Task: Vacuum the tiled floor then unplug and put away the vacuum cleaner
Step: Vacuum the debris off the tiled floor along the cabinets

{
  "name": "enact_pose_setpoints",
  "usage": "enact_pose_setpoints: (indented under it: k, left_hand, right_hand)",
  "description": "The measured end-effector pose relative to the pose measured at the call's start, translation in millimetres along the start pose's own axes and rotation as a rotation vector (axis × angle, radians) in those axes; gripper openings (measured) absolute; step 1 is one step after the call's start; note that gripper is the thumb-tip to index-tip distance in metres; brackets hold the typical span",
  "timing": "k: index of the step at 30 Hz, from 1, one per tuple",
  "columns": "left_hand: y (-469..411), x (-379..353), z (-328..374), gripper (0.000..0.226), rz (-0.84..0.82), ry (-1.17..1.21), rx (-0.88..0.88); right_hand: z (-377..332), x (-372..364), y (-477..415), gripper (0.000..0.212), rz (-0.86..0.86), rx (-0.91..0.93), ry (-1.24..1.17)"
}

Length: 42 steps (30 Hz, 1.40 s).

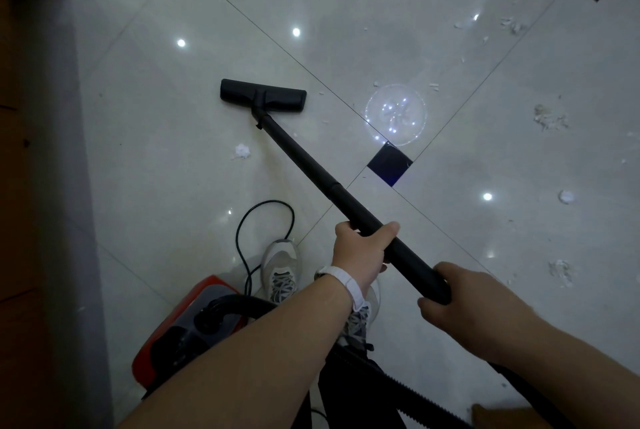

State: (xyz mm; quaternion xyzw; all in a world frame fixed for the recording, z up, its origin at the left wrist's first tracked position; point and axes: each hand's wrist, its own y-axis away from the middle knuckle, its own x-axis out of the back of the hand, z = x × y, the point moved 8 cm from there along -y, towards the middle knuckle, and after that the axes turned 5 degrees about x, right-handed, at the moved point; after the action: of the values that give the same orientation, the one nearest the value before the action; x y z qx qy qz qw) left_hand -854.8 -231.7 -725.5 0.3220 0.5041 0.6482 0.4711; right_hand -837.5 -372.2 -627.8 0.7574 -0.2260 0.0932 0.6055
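One long matte-black vacuum wand (304,158)

The floor head (263,100) lies on the floor (156,151) ahead, its wand (311,165) slanting back to the right. The left hand (360,252) holds the wand ahead of the right hand (474,304). The vacuum body (180,335) sits left of the shoes (282,269), the cord (242,231) looping before it. Scraps (550,117) lie mostly right of the wand.

The person wears a white wristband (346,281) and 2 grey laced sneakers (282,271).
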Motion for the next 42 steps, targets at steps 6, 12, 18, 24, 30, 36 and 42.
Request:
enact_pose_setpoints:
  k: [6, 12, 18, 24, 30, 36, 42]
  left_hand:
    - [8.9, -3.3, -11.3, 0.056, -0.054, -0.051, 0.021]
    - [20.9, 1.5, -31.7, 0.052, -0.056, -0.028, 0.032]
    - [24.9, 10.7, -51.8, 0.052, -0.016, -0.017, 0.044]
    - [29.1, 16.9, -77.7, 0.047, 0.011, 0.011, 0.066]
    - [28.4, 16.0, -91.5, 0.044, 0.02, 0.003, 0.088]
    - [27.8, 9.1, -87.2, 0.045, -0.004, -0.047, 0.072]
    - [24.2, -5.2, -80.8, 0.045, -0.036, -0.135, 0.058]
  right_hand:
    - [18.3, -2.3, 14.9, 0.017, 0.013, -0.003, 0.019]
    - [24.6, -10.5, 32.6, 0.018, -0.007, 0.02, 0.03]
    - [21.1, -23.0, 37.9, 0.018, -0.049, 0.052, 0.079]
    - [24.6, -40.9, 43.8, 0.02, -0.08, 0.074, 0.107]
    - [28.2, -49.5, 48.5, 0.02, -0.073, 0.071, 0.139]
    - [30.6, -51.2, 53.5, 0.017, -0.043, 0.064, 0.13]
    - [45.1, -51.0, 55.0, 0.017, 0.007, 0.021, 0.097]
